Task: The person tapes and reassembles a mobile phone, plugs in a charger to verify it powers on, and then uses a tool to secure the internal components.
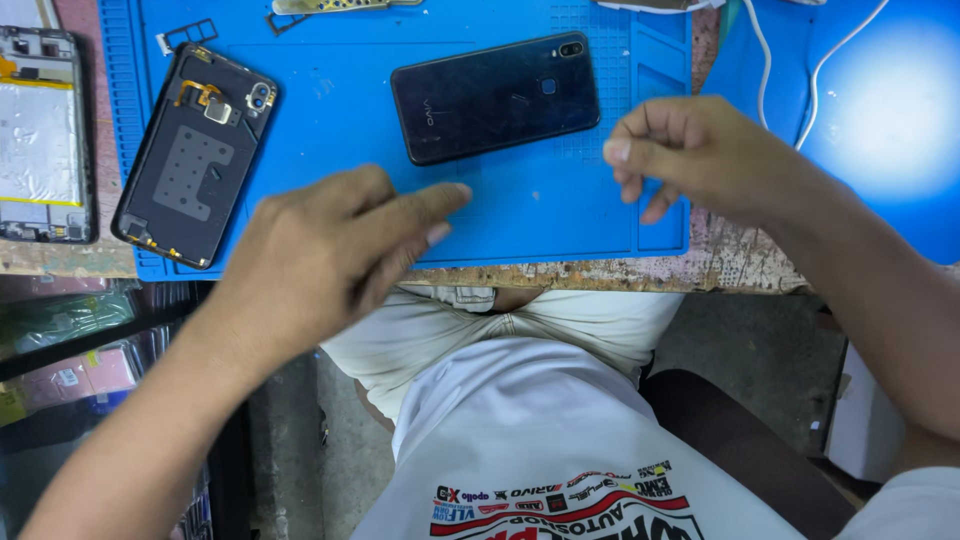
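While both hands hover empty | left hand (330, 250) fingers loosely extended, right hand (690, 155) loosely curled | dark phone (495, 97) between: rigid, slick, fragile; likely best gripped by long edges.

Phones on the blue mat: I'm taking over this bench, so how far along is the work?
Done: a back cover lies off, inside up, beside an opened phone body. In hand: nothing; the left hand and right hand hover empty near the dark blue phone, which lies face down. Left: that phone looks unopened, and the other isn't reassembled.

glossy dark phone (495, 97) back; matt blue rubbery mat (340, 130); worn, chipped wooden bench edge (740, 265).
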